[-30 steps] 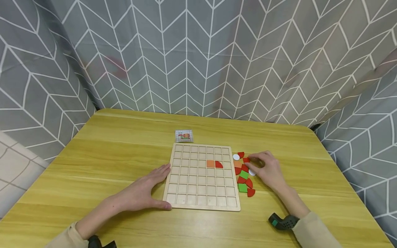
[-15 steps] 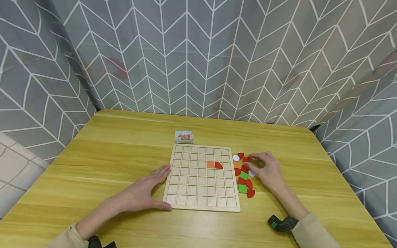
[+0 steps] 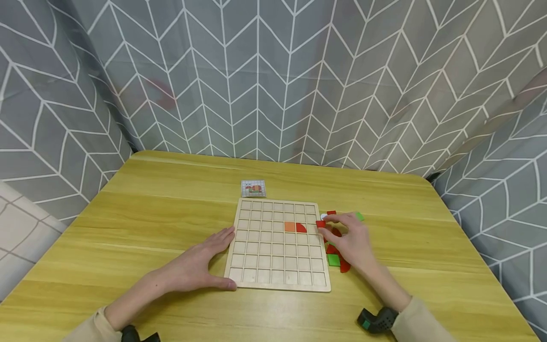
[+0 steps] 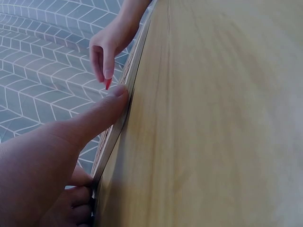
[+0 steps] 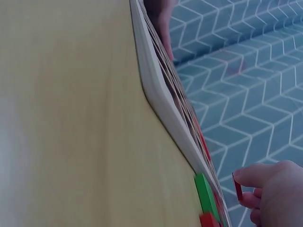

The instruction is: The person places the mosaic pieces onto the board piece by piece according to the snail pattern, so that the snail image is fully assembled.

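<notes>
A pale wooden grid board lies on the table, with an orange square and a red quarter-circle in neighbouring cells. My left hand rests along the board's left side, fingers extended and thumb at the near left corner. My right hand pinches a small red piece between thumb and fingers at the board's right edge. The right wrist view shows this red piece edge-on, apart from the board. Beneath and around the right hand lie red pieces and a green square, partly hidden.
A small picture card with a coloured pattern on a grid lies behind the board. A green piece shows beyond the right hand's knuckles, and a white disc is partly covered. A grey patterned curtain hangs behind the table.
My right hand has picked up the red piece from the loose pieces and carried it left to the board's edge. A green piece behind the hand is uncovered. The left hand stays put.
</notes>
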A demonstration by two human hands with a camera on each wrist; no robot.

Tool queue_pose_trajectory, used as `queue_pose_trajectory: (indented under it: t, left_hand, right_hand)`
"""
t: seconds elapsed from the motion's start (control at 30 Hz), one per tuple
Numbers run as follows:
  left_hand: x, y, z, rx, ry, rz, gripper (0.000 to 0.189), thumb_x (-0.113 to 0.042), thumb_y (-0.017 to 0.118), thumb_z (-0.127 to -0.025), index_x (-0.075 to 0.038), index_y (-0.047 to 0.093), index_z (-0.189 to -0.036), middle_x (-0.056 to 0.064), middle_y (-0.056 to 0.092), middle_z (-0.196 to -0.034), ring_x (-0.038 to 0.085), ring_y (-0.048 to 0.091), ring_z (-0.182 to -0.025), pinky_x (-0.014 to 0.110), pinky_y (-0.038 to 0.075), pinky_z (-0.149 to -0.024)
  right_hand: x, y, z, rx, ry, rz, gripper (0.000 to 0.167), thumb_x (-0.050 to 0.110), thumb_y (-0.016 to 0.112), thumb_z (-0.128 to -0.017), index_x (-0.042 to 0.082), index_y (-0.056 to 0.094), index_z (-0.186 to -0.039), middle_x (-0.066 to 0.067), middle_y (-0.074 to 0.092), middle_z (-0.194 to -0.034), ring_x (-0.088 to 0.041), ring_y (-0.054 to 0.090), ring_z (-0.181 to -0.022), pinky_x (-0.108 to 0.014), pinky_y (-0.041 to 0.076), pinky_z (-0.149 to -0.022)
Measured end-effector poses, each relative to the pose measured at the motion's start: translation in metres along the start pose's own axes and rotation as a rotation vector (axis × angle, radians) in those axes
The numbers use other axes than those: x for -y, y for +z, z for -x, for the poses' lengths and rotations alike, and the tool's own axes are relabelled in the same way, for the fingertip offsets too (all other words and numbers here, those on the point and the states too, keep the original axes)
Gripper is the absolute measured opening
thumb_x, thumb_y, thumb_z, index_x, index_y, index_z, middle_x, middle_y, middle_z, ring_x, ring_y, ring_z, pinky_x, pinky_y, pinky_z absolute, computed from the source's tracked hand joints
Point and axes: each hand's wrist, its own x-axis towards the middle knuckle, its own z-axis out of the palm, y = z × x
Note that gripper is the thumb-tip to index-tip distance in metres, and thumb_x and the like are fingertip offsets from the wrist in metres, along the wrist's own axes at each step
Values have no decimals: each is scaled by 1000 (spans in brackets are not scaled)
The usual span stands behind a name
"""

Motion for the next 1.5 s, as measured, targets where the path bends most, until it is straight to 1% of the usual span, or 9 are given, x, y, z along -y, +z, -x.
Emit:
queue_pose_trajectory:
  t: [0.13,0.3,0.4,0.6,0.73,1.0,1.2,1.4,1.5]
  left_hand:
    - [0,0,0,2,-4,-6,118,-76,69,-72,-9,25,-159,5,17,-167,36,19,-152,63,25,-117]
    - [0,-1,0,0,-5,-9,118,-77,69,-72,-9,26,-159,5,17,-167,37,19,-152,62,25,-118]
    - [0,-1,0,1,1,-7,118,-76,69,-73,-8,26,-158,5,17,-167,37,19,-152,61,24,-118]
    - [-1,-1,0,4,5,-5,117,-75,70,-74,-7,27,-158,5,17,-167,36,18,-152,61,24,-118]
    - [-1,0,0,3,4,-4,117,-75,70,-73,-7,27,-158,5,17,-167,35,18,-152,61,24,-118]
    - [0,0,0,4,3,0,117,-75,70,-73,-7,27,-158,4,17,-167,34,18,-153,60,24,-119]
    - [0,0,0,4,2,1,117,-75,70,-73,-7,27,-158,5,18,-167,35,19,-152,61,24,-118]
    - [1,0,0,0,4,-3,117,-75,70,-73,-8,27,-158,5,18,-167,35,19,-152,60,25,-119]
    - [1,1,-1,-2,8,-6,117,-75,70,-73,-8,27,-158,5,18,-167,35,19,-152,60,25,-119]
  right_hand:
    - [10,6,2,31,-18,-39,28,18,89,-75,14,77,-101,-2,71,-89,-18,59,-84,-27,50,-63]
    - [18,15,5,44,-95,-72,28,17,89,-74,13,77,-99,-1,71,-88,-17,59,-81,-26,48,-63]
    - [20,21,7,42,-143,-86,28,16,89,-73,12,77,-98,2,74,-90,-17,57,-84,-25,45,-65]
    - [22,27,11,18,-252,-107,27,9,88,-71,10,76,-95,2,73,-85,-16,51,-78,-17,39,-61]
    - [22,29,12,-5,-304,-114,27,8,89,-70,9,76,-94,1,73,-84,-16,51,-77,-15,37,-61]
    - [22,28,12,12,-315,-130,27,10,90,-69,8,74,-92,-1,72,-84,-16,49,-77,-14,35,-61]
    - [21,29,12,-2,-316,-110,28,13,92,-68,9,75,-90,1,72,-82,-16,49,-76,-14,35,-61]
    - [21,29,12,-42,-348,-106,28,5,90,-67,6,76,-91,-1,74,-84,-16,50,-75,-17,37,-59]
    - [21,29,13,-41,-348,-112,28,1,89,-67,6,76,-91,0,73,-83,-15,49,-74,-16,37,-58]
